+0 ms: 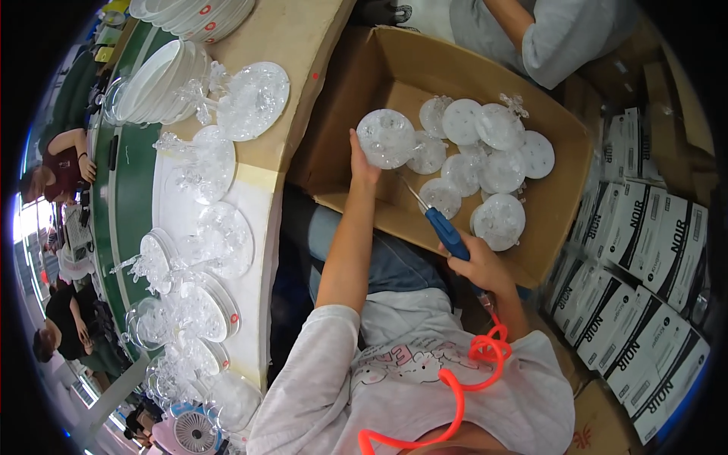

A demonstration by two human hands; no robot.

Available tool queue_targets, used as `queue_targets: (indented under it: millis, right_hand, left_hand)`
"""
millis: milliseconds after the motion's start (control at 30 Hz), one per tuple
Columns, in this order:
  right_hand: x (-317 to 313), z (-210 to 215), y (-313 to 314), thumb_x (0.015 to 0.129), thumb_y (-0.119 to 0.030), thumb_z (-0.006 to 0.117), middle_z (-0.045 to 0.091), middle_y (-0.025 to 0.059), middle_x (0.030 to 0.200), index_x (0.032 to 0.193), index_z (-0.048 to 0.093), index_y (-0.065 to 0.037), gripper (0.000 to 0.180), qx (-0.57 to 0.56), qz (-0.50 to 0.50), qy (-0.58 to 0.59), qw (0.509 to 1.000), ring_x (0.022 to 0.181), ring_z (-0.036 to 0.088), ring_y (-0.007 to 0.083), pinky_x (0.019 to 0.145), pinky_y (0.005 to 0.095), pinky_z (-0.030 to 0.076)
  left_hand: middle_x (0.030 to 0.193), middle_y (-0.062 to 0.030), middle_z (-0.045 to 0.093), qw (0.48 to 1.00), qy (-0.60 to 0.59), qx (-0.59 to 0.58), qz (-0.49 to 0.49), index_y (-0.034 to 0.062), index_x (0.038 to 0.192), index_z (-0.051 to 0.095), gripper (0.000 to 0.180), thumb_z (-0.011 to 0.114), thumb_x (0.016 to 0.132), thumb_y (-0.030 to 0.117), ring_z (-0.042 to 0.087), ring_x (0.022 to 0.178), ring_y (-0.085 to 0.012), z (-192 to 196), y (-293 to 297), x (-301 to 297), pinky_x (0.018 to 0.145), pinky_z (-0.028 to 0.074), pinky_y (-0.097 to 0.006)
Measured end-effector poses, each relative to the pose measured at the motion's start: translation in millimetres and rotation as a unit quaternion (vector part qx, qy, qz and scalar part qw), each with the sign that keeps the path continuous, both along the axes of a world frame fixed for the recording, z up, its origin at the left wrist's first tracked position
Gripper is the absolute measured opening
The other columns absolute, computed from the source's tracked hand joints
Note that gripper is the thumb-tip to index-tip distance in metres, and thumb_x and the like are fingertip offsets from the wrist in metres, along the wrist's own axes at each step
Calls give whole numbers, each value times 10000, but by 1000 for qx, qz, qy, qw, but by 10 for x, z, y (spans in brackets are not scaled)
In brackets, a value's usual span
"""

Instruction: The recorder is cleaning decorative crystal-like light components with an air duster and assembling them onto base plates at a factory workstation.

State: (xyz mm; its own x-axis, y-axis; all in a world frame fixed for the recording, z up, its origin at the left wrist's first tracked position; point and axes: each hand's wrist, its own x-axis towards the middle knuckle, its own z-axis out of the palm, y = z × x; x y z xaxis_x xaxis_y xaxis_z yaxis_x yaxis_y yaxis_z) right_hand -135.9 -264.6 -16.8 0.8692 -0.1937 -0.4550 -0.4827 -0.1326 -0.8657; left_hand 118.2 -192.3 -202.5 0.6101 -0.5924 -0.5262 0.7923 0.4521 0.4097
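Head view. The left hand (pixel 362 163) reaches forward on an outstretched arm, over the near wall of an open brown cardboard box (pixel 345 98); its grip is closed on the edge of a clear round plastic disc (pixel 387 138), held up above the box. The right hand (pixel 478 265), arm bent, has its grip wrapped around the blue handle of a tool (pixel 447 231) whose thin metal tip points into the box; a coiled orange hose (pixel 455 379) trails from it across the person's chest. About ten more clear discs (pixel 497 171) lie in a loose heap on the box floor. To the right stand roughly eight white-and-black cartons (pixel 644 250) in rows. On the table (pixel 262 205) at left lie further clear plastic pieces (pixel 212 163), too many to count, and stacked white bowls (pixel 163 80).
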Motion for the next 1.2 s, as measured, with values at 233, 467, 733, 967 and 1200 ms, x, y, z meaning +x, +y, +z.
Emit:
queue_targets:
  millis: [233,467,733,967,1200]
  right_hand:
    - [35,159,51,694,-89,519,503,19,647,936,521,-1,258,61,-39,-3,997,556,456,85,539,224,371]
    - [45,144,98,684,-134,542,526,45,633,930,551,-31,267,69,0,40,997,553,521,133,545,266,410]
    - [-377,603,-7,706,-49,530,498,86,701,1039,436,36,356,268,-166,-1,949,621,487,155,621,277,407]
    - [-316,55,-473,718,-111,500,441,89,660,1070,404,-6,379,296,-246,-83,919,604,463,198,626,318,418]
    - [219,-165,-66,723,-121,485,467,93,662,1059,429,-7,359,273,-232,-18,933,588,488,204,605,315,455]
  left_hand:
    - [1253,-94,444,1000,16,0,25,64,1239,408,608,315,866,536,412,1151,-271,-128,4,35,988,307,-405]
    - [1247,-116,448,998,-2,-45,47,38,1231,408,621,315,866,533,436,1135,-275,-71,32,30,986,325,-396]
    - [1133,-68,538,998,2,21,62,31,1120,499,502,431,865,457,507,1035,-202,772,167,-264,922,389,-347]
    - [1142,-82,541,990,57,-106,69,62,1153,490,471,423,867,431,513,1048,-206,2422,1238,-709,932,384,-356]
    - [1196,-87,484,905,-339,-150,208,104,1229,397,527,541,796,368,491,1069,-242,3151,2511,-21,902,404,-417]
